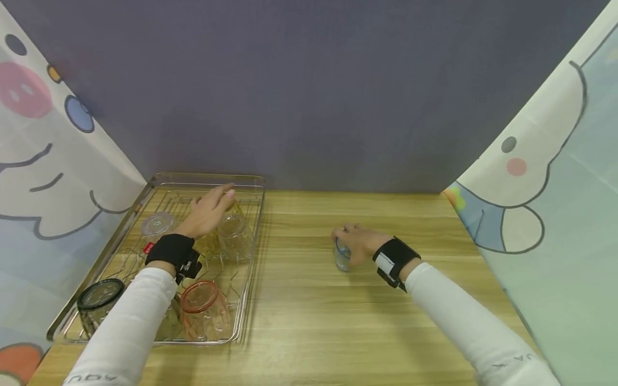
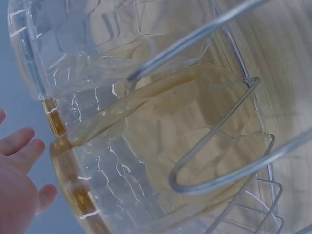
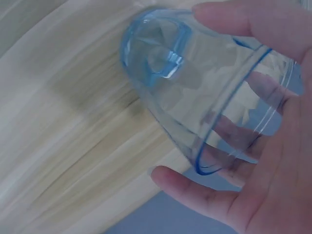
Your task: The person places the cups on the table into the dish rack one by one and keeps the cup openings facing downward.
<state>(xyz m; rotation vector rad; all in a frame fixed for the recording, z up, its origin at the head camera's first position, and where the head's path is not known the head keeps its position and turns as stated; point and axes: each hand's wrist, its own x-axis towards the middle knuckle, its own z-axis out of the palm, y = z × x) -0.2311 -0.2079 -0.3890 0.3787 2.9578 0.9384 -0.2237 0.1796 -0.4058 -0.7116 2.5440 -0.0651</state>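
My right hand (image 1: 357,242) curls around a small clear drinking glass with a blue rim (image 3: 195,97), which stands upright on the wooden table. In the right wrist view its thicker blue-tinted bottom points to the tabletop, and fingers show through the side near the rim. My left hand (image 1: 205,212) hovers over the wire rack with its fingers loosely extended. Nearest to it is an amber glass (image 2: 180,117); the fingertips (image 2: 34,146) stand just apart from its rim. A clear glass (image 1: 235,236) is beside the amber one.
The metal wire rack (image 1: 251,268) on the left also holds a dark-rimmed glass (image 1: 98,305), a red-rimmed glass (image 1: 205,311) and another clear glass (image 1: 158,224). A grey panel (image 1: 309,96) closes the back. Cartoon-printed sheets (image 1: 545,150) line both sides of the wooden table (image 1: 299,311).
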